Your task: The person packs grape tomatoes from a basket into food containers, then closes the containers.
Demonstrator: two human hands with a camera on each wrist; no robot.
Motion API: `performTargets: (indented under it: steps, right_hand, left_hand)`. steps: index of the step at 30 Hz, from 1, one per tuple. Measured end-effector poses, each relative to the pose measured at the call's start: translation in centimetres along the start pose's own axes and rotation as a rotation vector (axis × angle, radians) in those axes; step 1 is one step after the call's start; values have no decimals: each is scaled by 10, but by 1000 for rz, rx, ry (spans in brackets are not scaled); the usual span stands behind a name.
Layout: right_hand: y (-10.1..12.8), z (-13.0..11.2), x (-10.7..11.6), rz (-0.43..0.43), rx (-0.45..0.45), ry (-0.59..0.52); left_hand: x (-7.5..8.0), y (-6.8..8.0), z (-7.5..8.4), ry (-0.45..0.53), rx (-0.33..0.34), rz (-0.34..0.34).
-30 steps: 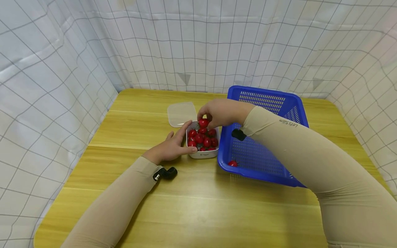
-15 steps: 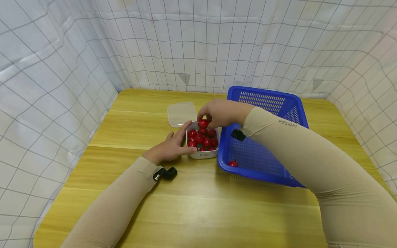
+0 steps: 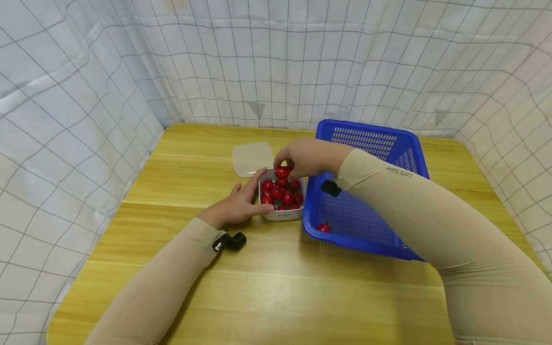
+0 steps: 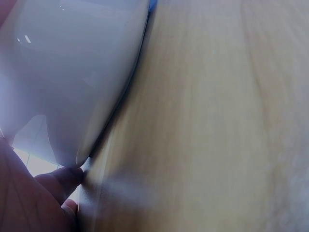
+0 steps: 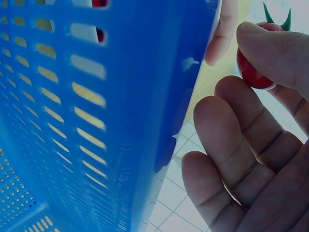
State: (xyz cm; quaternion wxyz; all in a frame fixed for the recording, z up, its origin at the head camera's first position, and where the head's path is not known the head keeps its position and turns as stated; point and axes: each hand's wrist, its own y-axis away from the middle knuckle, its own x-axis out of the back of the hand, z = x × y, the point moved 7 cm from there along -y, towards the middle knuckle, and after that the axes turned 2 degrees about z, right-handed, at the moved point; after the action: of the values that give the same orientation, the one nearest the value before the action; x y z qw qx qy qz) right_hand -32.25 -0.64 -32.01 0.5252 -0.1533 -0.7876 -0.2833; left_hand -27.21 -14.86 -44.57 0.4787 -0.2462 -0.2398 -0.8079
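Note:
Between thumb and fingertips my right hand (image 3: 307,155) pinches a red cherry tomato (image 3: 282,172) just above the far side of a white box (image 3: 282,216). In the right wrist view green sepals show on that tomato (image 5: 256,72), and the other fingers are loosely bent. Several more cherry tomatoes (image 3: 277,192) fill the box. My left hand (image 3: 237,208) rests against the box's left side with fingers spread, the thumb on its near rim and the index finger at its far left corner. In the left wrist view the box wall (image 4: 72,72) is close, with fingertips beside it.
Right of the box stands a blue perforated basket (image 3: 311,211), its left rim under my right wrist. One cherry tomato (image 3: 324,227) lies in its near left corner. A clear flat lid (image 3: 252,158) lies behind the box on the wooden table (image 3: 267,297). Grid-patterned curtains (image 3: 276,62) surround the table.
Both hands keep almost the same place. The pinched tomato has shifted very slightly downward over the box.

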Motion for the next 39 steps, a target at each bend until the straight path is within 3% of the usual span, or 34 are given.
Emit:
performTargets:
  steps: [39]
  right_hand:
    - [-1, 1, -4, -24, -25, 6]
  left_hand:
    - [-1, 1, 3, 12, 0, -1]
